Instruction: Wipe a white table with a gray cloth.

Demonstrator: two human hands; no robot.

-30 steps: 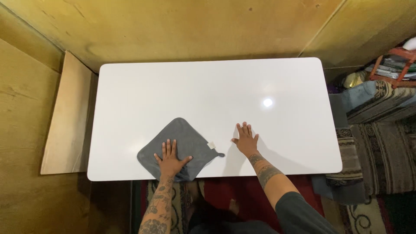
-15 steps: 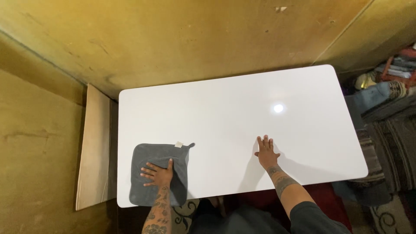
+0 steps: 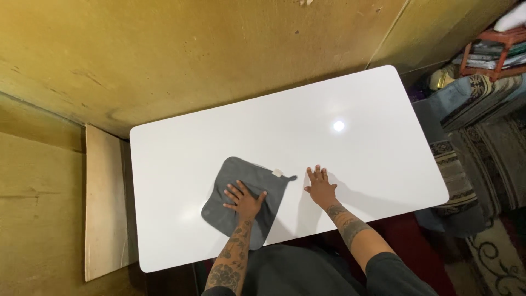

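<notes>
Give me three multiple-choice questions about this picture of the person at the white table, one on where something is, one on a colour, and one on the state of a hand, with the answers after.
1. Where does the cloth lie on the table?
A. At the far right corner
B. Near the front edge, left of the middle
C. Hanging off the back edge

2. What colour is the cloth?
A. Dark grey
B. Bright red
C. Yellow

3. How is the right hand placed?
A. Clenched around a bottle
B. Raised well above the table
C. Flat and open on the bare tabletop

Answers:
1. B, since the cloth sits close to the person's side of the table, under the left hand.
2. A, as it shows dark grey against the white top.
3. C, for the fingers are spread on the surface, beside the cloth and off it.
</notes>
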